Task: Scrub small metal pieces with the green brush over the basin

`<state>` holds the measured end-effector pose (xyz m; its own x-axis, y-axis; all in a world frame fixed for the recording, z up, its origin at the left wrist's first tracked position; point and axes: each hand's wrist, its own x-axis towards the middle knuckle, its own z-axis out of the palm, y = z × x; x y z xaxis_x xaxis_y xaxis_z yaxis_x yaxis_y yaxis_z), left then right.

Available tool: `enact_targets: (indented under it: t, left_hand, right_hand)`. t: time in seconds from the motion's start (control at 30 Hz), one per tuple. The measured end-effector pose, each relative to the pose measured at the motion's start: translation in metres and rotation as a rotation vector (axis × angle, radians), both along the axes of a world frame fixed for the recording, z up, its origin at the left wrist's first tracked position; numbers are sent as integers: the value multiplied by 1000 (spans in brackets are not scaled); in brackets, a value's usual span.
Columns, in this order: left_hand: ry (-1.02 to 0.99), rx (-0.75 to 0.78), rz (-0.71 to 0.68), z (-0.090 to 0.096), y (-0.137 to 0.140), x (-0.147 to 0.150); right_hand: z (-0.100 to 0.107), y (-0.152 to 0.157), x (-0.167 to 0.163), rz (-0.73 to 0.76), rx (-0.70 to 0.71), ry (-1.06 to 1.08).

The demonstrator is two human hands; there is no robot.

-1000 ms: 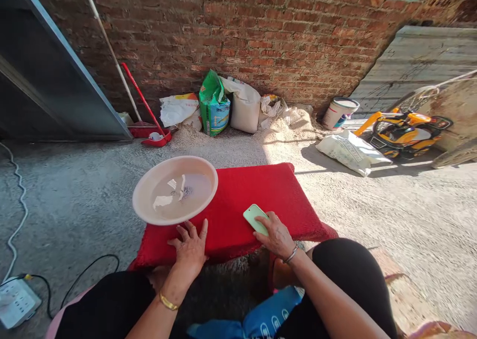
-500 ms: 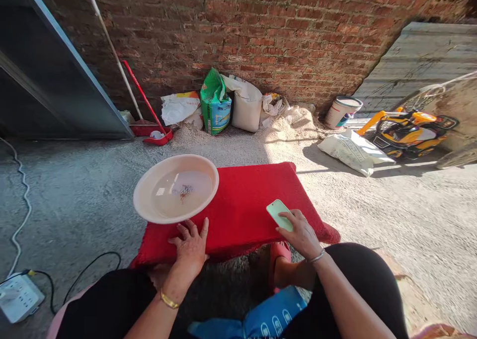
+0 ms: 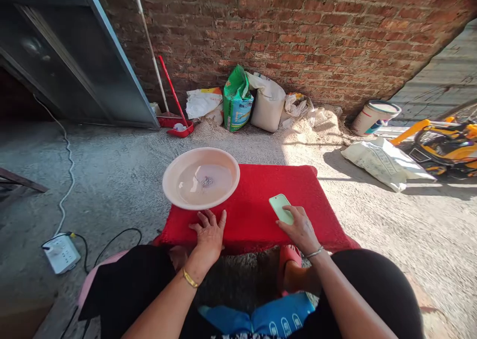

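Your right hand [image 3: 300, 226] holds the green phone [image 3: 278, 206] right of middle over the red surface [image 3: 257, 185], long axis slanting left toward the far edge; your left hand [image 3: 209, 235], spread wide, rests by the near edge

A rough brick wall [image 3: 298, 41], all red and brown, runs across the back, with a big dark metal panel [image 3: 74, 55] on the left and a grey, wavy metal sheet [image 3: 447, 78] on the right. The floor [image 3: 126, 160] is grey and bumpy. Bright sunlight [image 3: 402, 219] makes its right side nearly white, while the left side lies in shade.
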<state>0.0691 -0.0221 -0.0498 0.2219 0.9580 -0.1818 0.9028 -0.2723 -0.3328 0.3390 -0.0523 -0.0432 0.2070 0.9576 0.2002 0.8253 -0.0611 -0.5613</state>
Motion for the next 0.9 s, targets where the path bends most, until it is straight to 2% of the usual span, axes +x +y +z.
enact_targets:
  t: [0.2, 0.3, 0.37, 0.47, 0.63, 0.7, 0.77, 0.9]
  left_hand:
    - [20, 35, -28, 0, -1, -2]
    - [25, 59, -55, 0, -3, -4]
    - [25, 67, -57, 1, -3, -4]
    - [10, 55, -46, 0, -2, -3]
    - [-24, 20, -25, -2, 1, -1]
    - [-24, 16, -16, -2, 2, -1]
    - [-19, 16, -17, 0, 2, -2]
    - [-4, 32, -39, 3, 0, -3]
  right_hand:
    - [-12, 21, -78, 217, 52, 12]
    - [-17, 25, -91, 294, 83, -77]
    - [-19, 27, -85, 291, 74, -146]
    - [-16, 30, -58, 167, 4, -239]
    - [0, 30, -5, -260, -199, -278]
    - [3, 29, -1, -307, -197, -227]
    - [0, 28, -11, -206, -106, -169]
    - [-17, 28, -53, 145, 110, -98]
